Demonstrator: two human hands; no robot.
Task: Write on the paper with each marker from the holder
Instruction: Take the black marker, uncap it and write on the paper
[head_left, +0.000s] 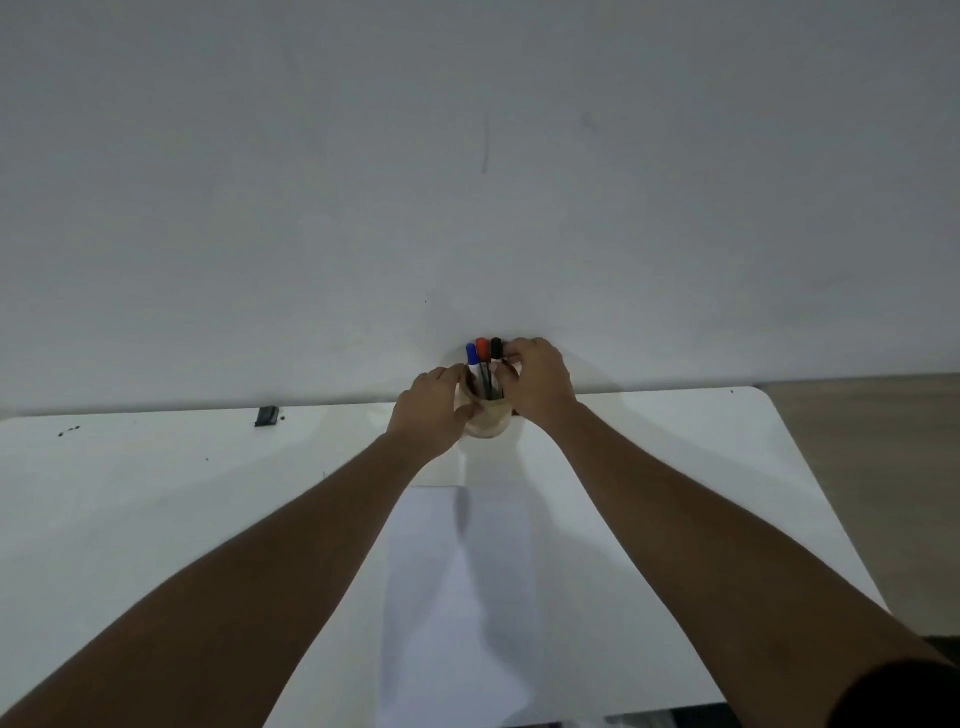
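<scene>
A round wooden holder stands at the far edge of the white table, against the wall. Three markers stand upright in it: one with a blue cap, one with a red cap, one with a black cap. My left hand wraps the holder's left side. My right hand is at the holder's right rim, its fingertips pinching the black-capped marker just below the cap. A blank white sheet of paper lies on the table between my forearms.
The white table has a rounded far right corner. A small black object lies near the wall at the left, with a few dark specks beside it. A plain white wall fills the upper view. Wooden floor shows at the right.
</scene>
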